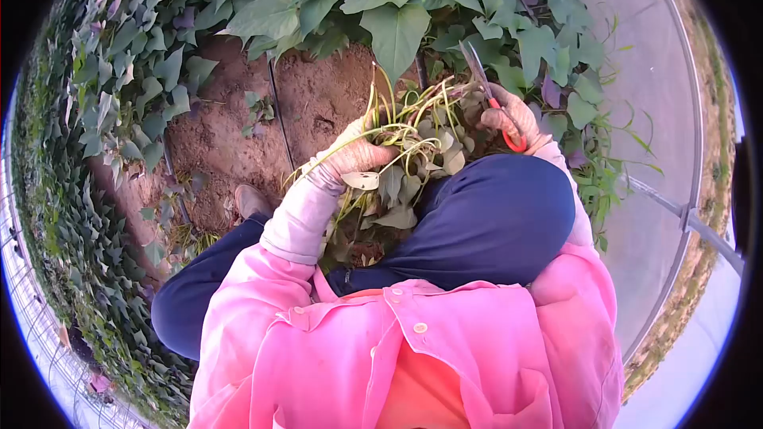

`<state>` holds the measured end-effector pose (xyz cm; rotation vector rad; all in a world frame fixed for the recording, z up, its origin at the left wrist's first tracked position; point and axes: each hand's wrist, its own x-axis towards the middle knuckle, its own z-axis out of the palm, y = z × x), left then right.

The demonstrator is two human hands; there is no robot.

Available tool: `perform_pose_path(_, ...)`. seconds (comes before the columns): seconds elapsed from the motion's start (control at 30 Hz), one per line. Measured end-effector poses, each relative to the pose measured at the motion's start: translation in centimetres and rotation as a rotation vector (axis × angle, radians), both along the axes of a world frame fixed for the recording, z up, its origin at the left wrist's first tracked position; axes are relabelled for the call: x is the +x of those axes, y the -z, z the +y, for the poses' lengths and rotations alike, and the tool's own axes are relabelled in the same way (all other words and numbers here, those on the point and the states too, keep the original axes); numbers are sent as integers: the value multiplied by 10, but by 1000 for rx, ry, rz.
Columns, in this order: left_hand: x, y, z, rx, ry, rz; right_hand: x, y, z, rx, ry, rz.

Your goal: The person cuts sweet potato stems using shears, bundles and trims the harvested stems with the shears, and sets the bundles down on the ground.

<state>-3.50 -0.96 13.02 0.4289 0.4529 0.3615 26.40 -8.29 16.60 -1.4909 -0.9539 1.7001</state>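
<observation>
My left hand, in a light glove, is closed round a bundle of cut vines with long pale-green stems and drooping leaves. To its right, my right hand, also gloved, grips scissors with red handles. The scissor blades point up and to the left, beside the stem ends at the right of the bundle. Whether the blades touch a stem cannot be made out. The bundle hangs over my bent knee in dark trousers.
Dense leafy vines grow ahead and along the left. Thin black hoses cross the brown soil. On the right stand a translucent sheet and a metal frame bar. My shoe rests on the soil.
</observation>
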Motion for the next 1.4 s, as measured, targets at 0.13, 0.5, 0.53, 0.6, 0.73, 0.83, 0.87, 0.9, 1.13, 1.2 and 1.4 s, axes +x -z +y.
perform_pose_path(0.13,7,-59,3,326,-10,76,-12,-56,23,321,-59,-73)
perform_pose_path(0.5,23,-134,-28,175,29,-168,-54,-152,26,568,-7,-43)
perform_pose_path(0.53,23,-115,-23,36,33,-214,-59,-164,21,540,15,-86)
perform_pose_path(0.6,22,-113,-28,102,4,-304,-67,-174,15,546,58,-119)
perform_pose_path(0.73,17,-120,-40,483,-120,-160,-64,-168,9,560,141,15)
perform_pose_path(0.83,14,-130,-48,516,-234,-83,-55,-153,8,587,240,69)
perform_pose_path(0.87,14,-130,-46,515,-246,-52,-54,-152,5,571,289,99)
perform_pose_path(0.9,14,-129,-45,512,-256,-22,-53,-150,3,584,314,125)
perform_pose_path(1.13,18,-140,-35,302,-488,161,-34,-126,5,623,386,307)
perform_pose_path(1.2,21,-115,-21,141,-559,40,-38,-126,4,625,334,248)
perform_pose_path(1.4,20,-100,-15,21,-622,-169,-81,-145,-4,645,213,56)
